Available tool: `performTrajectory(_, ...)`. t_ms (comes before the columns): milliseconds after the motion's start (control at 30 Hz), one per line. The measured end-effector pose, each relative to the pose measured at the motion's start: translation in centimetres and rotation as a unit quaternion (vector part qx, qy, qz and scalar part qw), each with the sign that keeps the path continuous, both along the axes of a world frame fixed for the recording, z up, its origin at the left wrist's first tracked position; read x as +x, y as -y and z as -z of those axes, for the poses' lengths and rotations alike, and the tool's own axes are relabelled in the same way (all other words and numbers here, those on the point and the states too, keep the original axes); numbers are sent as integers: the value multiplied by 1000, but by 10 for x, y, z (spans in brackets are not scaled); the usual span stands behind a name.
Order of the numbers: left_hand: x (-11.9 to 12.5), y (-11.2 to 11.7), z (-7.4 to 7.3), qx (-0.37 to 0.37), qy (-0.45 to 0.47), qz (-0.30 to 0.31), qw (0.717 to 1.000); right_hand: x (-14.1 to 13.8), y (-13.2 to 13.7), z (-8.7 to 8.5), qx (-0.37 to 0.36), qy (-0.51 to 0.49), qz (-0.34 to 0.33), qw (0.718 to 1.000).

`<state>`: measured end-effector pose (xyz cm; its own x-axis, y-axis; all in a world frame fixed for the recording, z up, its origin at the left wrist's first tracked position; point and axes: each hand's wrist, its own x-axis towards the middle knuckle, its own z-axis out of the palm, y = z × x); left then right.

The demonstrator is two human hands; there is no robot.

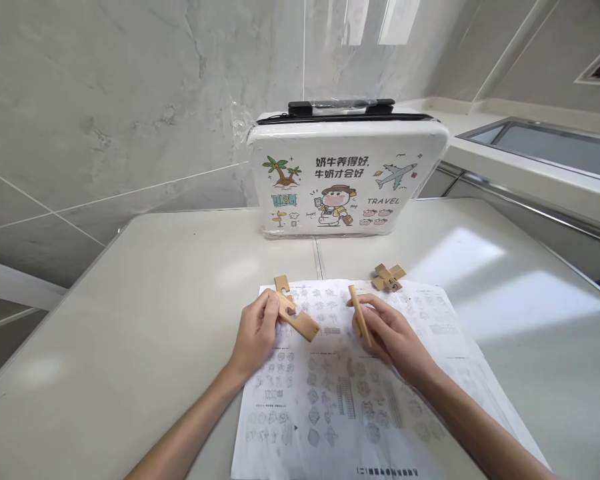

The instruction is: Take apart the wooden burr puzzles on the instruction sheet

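Between the thumb and fingers of my left hand are two notched wooden puzzle pieces, flat and light brown, set at an angle to one another. My right hand pinches a single wooden puzzle piece, turned nearly edge-on, so its notches cannot be made out. Both hands hover over a printed instruction sheet covered with small line drawings. Past the right hand, a cluster of interlocked wooden pieces rests at the sheet's far edge.
A white cartoon-printed case in clear plastic wrap stands upright at the back of the pale table. A grey marble-look wall rises behind it. On the right is a light ledge with a dark-framed panel.
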<state>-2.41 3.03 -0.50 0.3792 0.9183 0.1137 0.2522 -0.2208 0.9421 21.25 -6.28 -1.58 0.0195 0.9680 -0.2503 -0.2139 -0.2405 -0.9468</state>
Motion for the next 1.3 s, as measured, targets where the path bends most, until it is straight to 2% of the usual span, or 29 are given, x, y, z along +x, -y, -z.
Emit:
performTrajectory(167,-7,-17,3,130,-98,-69,984,-6,1,5,-4,136,5,991)
performTrajectory(367,-21,-36,8,162,-173,-44,970,-9,2,9,33,222,-3,974)
performTrajectory(533,-35,-50,12,169,-230,7,958,-8,1,7,30,230,-8,973)
performTrajectory(700,-39,-55,14,176,-257,20,950,-8,1,6,34,233,-14,972)
performTrajectory(900,-37,-55,18,193,-294,-24,936,-8,1,5,36,239,-16,970)
performTrajectory(1067,-35,-53,23,242,-328,-72,910,-8,1,6,31,243,-17,969)
performTrajectory(1300,-32,-51,27,276,-357,-88,888,-8,0,6,25,250,-20,968)
